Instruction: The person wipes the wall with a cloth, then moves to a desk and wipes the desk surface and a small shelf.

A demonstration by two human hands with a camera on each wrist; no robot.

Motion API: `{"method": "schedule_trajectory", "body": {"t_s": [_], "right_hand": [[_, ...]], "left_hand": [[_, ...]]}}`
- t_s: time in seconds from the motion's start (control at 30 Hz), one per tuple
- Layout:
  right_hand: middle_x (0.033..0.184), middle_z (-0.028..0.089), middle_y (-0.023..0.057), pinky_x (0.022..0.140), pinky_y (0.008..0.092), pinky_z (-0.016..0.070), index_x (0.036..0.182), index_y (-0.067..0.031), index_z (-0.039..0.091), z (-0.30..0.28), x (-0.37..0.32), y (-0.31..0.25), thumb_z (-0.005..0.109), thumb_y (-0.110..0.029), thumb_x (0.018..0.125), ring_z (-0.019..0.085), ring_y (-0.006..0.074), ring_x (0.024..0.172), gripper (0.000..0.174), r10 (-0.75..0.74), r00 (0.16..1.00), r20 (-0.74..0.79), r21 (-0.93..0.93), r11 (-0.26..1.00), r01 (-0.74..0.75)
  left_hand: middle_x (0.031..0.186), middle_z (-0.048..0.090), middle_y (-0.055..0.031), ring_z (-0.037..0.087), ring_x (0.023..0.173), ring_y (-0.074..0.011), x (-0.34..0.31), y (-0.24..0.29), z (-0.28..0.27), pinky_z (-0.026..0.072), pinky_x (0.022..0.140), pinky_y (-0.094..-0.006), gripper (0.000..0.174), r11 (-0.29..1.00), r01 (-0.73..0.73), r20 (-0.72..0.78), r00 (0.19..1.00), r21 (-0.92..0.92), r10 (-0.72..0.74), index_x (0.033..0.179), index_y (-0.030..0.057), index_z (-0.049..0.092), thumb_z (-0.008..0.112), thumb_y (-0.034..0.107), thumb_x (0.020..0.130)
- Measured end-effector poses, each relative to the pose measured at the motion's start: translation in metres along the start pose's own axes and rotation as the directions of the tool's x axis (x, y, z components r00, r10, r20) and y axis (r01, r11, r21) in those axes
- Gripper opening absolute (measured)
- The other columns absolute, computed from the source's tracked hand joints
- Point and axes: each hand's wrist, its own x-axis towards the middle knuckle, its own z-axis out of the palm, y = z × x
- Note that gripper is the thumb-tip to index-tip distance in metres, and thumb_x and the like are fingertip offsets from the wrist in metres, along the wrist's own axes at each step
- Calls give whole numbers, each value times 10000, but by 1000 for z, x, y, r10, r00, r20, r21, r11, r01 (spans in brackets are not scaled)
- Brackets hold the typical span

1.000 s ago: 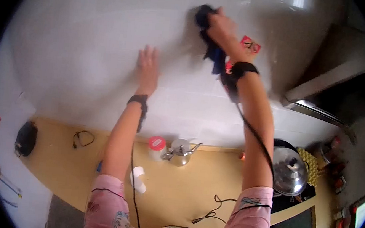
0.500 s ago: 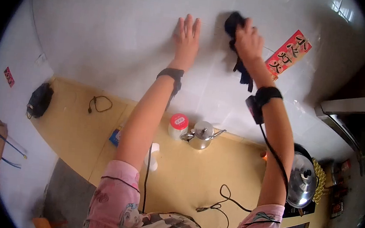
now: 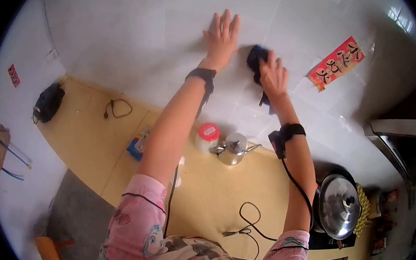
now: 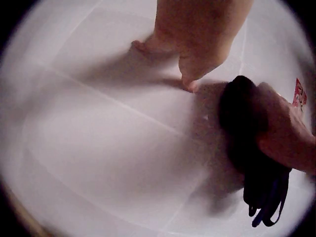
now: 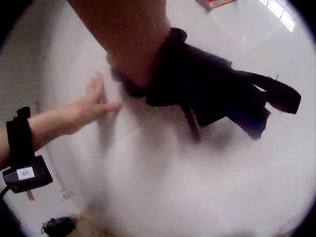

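A dark cloth (image 3: pixel 257 64) lies against the white tiled wall (image 3: pixel 186 34) in the head view, gripped by the right hand (image 3: pixel 275 78). Loose strips of the cloth (image 5: pixel 212 89) hang from the hand in the right wrist view. To its left the left hand (image 3: pixel 221 44) rests on the tiles, fingers spread and straight. In the left wrist view the left hand (image 4: pixel 197 39) touches the wall with its fingertips, beside the dark cloth (image 4: pixel 247 128) and the right hand (image 4: pixel 284 128). The right hand's fingertips are hidden behind the cloth there.
A red paper strip (image 3: pixel 336 64) is on the wall at right. Below, on the yellow counter (image 3: pixel 212 190), stand a red-lidded jar (image 3: pixel 208 136), a metal kettle (image 3: pixel 232 151) and loose cables. A lidded pot (image 3: pixel 337 206) and a range hood (image 3: pixel 406 128) are at right.
The right hand has moved down the wall with the cloth. The left hand has shifted right and a little up in view, still flat on the wall. The head view has also turned.
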Motion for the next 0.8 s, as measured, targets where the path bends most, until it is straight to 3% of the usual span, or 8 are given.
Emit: {"method": "schedule_trajectory", "body": {"t_s": [0.03, 0.1, 0.13, 0.27, 0.57, 0.67, 0.77, 0.8], "right_hand": [[975, 470, 62, 494, 312, 468, 951, -135, 585, -4, 4, 3, 574, -93, 715, 533, 214, 727, 240, 41, 998, 53, 37, 998, -43], [976, 464, 79, 519, 341, 482, 937, -112, 587, -2, 2, -7, 568, -72, 716, 533, 233, 734, 226, 231, 972, -35, 139, 965, -224], [967, 457, 93, 529, 364, 490, 924, -92, 584, -1, -2, -16, 564, -54, 709, 533, 242, 738, 219, 286, 958, -1, 183, 942, -281], [946, 455, 90, 548, 348, 513, 929, -85, 582, 0, -19, -40, 573, -58, 710, 536, 246, 736, 221, 234, 948, 215, 177, 945, -274], [953, 465, 98, 543, 362, 505, 1083, -92, 581, -20, 9, -59, 634, -16, 606, 557, 262, 744, 486, 490, 866, 101, 341, 800, -493], [944, 461, 115, 566, 390, 502, 1175, -102, 535, -15, 5, -69, 620, -1, 602, 567, 287, 740, 588, 570, 797, 201, 390, 700, -599], [976, 465, 132, 596, 402, 501, 1194, -102, 519, -24, -11, -79, 605, 8, 602, 580, 309, 761, 608, 510, 765, 393, 435, 630, -643], [1010, 469, 151, 620, 412, 497, 1197, -96, 514, -38, -35, -88, 590, 4, 612, 590, 331, 789, 599, 481, 761, 435, 533, 544, -648]], "left_hand": [[1459, 63, -145, 85, 1326, -421, -6, 0, 3, 294, 846, -725, 964, 1000, 6, 17, 1000, -1, -6, 1403, 135, 160, 758, 214, 652], [1466, -5, -157, -11, 1334, -426, 7, -3, 5, 161, 895, -749, 896, 999, 29, 60, 998, -42, -26, 1413, 134, 104, 689, 193, 737], [1468, -73, -161, -96, 1329, -427, 6, -2, 2, 45, 912, -753, 847, 988, 72, 183, 982, -139, -46, 1416, 130, 60, 628, 175, 790], [1459, -170, -150, -153, 1322, -420, 4, -4, -4, 74, 914, -745, 914, 995, 65, 271, 961, -70, -44, 1422, 136, -22, 639, 221, 797], [1450, -194, -166, -169, 1318, -419, 4, -11, -3, 33, 924, -734, 924, 996, 17, 322, 946, 83, -43, 1414, 93, -64, 614, 275, 814], [1446, -202, -174, -183, 1317, -414, 5, -12, -9, 26, 939, -718, 902, 998, 22, 383, 923, 66, -46, 1411, 78, -74, 582, 306, 836], [1447, -206, -167, -189, 1317, -406, 3, -19, -1, 14, 950, -705, 879, 994, -30, 343, 939, 105, -8, 1410, 79, -80, 544, 354, 855], [1447, -208, -164, -192, 1318, -400, 2, -18, 2, 14, 953, -703, 870, 992, -37, 336, 942, 123, -6, 1410, 79, -82, 524, 376, 861]]}}
